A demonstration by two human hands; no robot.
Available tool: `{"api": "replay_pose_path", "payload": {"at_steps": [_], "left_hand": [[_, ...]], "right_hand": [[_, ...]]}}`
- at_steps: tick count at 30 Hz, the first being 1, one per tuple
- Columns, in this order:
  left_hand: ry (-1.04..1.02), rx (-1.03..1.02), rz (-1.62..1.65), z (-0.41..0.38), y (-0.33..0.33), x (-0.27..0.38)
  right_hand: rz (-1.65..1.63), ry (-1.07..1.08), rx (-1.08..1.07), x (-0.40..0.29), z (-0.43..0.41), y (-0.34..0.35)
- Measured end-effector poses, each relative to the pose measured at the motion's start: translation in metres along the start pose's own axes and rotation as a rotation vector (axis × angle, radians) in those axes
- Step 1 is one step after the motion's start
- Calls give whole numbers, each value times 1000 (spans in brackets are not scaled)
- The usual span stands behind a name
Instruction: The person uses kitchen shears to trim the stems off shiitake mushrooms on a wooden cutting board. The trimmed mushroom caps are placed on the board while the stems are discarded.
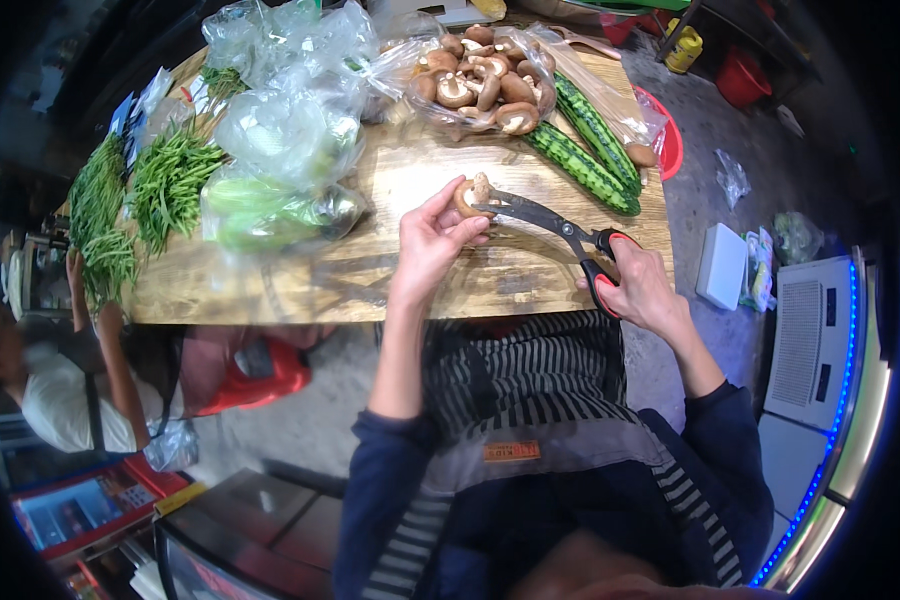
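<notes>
My left hand (439, 232) holds a shiitake mushroom (466, 201) above the wooden table (330, 281), gill side and stem turned up and to the right. In my right hand (641, 281) is a pair of scissors (547, 217) with dark curved blades and black-and-red handles. The blades are parted at the mushroom, around the base of its stem; whether they touch it I cannot tell. Beyond my hands lies a clear plastic bag full of shiitake mushrooms (484, 79). Two green cucumbers (585, 166) rest to the right of that bag.
Bagged green vegetables (270, 206) and loose leafy greens (169, 176) cover the table's left side, where another person (82, 375) sits. A packet of wooden skewers (592, 86) lies at the far right. Beside the table's right edge is a red basin (671, 142).
</notes>
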State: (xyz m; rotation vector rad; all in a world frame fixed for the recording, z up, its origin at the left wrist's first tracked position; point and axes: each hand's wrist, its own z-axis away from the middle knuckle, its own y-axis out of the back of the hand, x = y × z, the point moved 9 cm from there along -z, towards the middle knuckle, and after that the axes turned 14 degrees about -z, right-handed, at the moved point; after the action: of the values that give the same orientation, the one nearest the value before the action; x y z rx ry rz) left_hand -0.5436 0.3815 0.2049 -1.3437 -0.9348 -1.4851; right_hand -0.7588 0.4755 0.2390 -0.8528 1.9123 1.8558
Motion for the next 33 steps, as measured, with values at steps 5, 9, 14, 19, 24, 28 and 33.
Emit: {"api": "replay_pose_path", "payload": {"at_steps": [5,9,14,19,24,28,33], "left_hand": [[4,-19,-14,2,0,-4],[-2,-24,24,4,-3,-5],[29,-55,-30,3,-3,-20],[-15,-44,142,0,11,-28],[-5,-58,167,3,5,-22],[-47,29,-23,9,-2,-13],[-102,84,-247,12,-11,-5]], "right_hand": [[-18,31,-13,-3,3,-4],[-42,36,-13,5,6,-5],[-192,-155,-87,22,7,-13],[-246,-161,-33,26,16,-9],[-254,-92,-8,30,20,-19],[-245,-150,-53,32,25,-24],[-332,-240,-115,34,28,-31]]}}
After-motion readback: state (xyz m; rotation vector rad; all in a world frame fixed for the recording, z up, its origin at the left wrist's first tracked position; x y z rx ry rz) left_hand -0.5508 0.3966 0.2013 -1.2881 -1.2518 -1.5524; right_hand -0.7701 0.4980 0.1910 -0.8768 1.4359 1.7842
